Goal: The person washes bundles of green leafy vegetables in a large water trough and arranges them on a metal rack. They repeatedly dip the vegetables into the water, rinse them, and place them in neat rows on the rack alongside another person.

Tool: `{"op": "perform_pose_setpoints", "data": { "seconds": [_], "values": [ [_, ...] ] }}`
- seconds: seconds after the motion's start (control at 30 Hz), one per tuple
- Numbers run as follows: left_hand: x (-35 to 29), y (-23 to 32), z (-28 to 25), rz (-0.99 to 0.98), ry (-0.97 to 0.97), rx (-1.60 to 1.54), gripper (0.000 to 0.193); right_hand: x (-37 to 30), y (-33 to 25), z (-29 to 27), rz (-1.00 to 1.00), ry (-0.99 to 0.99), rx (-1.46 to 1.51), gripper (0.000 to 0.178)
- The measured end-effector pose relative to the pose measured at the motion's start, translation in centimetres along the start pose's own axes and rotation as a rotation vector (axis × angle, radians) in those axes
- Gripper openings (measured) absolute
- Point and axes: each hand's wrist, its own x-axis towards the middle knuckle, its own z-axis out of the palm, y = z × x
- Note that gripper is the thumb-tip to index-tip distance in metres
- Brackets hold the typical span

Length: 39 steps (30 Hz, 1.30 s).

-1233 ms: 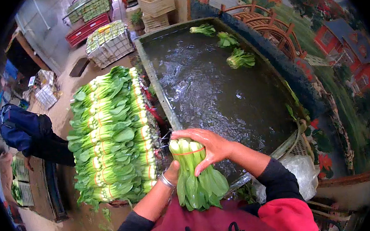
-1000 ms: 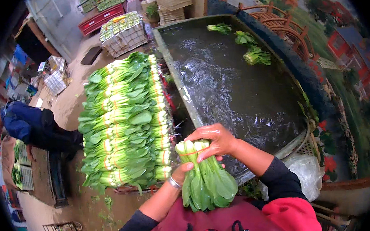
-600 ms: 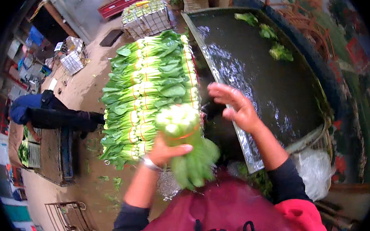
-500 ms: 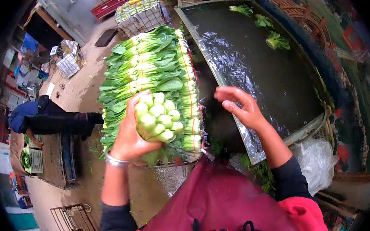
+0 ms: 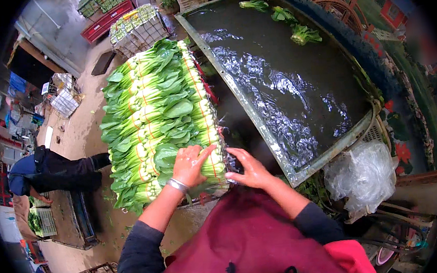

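Bunches of leafy greens point(image 5: 148, 111) with pale stems, tied with orange-red bands, lie in tight rows on a tall stack in front of me. At its near right corner, my left hand point(image 5: 189, 165) lies with fingers spread over the end bunches, a metal bracelet point(image 5: 178, 185) on the wrist. My right hand point(image 5: 251, 168) is just to the right, its fingers and thumb apart against or close to the side of the stack; exact contact is hard to tell. Neither hand is wrapped round a bunch.
A metal-rimmed water tank point(image 5: 235, 84) stands at right, with a few loose greens point(image 5: 305, 35) floating at its far end. Clear plastic point(image 5: 363, 177) hangs at its near corner. At left a person point(image 5: 53, 171) bends over a cart. Another loaded crate point(image 5: 137, 30) stands beyond the stack.
The bunch that was in my left hand is out of it, and that hand has come down onto the stack's near right corner. My right hand has moved left and down, beside the stack.
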Motion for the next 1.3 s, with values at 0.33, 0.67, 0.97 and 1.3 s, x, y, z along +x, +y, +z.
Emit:
{"op": "perform_pose_setpoints", "data": {
  "seconds": [0.33,0.67,0.97,1.3],
  "values": [
    [-0.8,-2.6,4.9,0.057,0.026,-0.042,0.109,3.3,1.8,9.2,-0.063,0.231,-0.072,0.083],
    [1.2,-0.6,0.0,-0.088,-0.214,0.031,0.121,7.4,10.4,-12.2,-0.381,-0.293,-0.353,0.089],
    [8.9,5.5,-7.5,-0.334,-0.543,0.103,0.088,21.7,34.1,-48.7,-0.127,-0.087,-1.552,0.052],
    [11.1,11.3,-4.3,-0.602,-0.331,-0.142,0.072,35.4,48.8,-58.4,-0.196,-0.068,-1.501,0.056]
  ]
}}
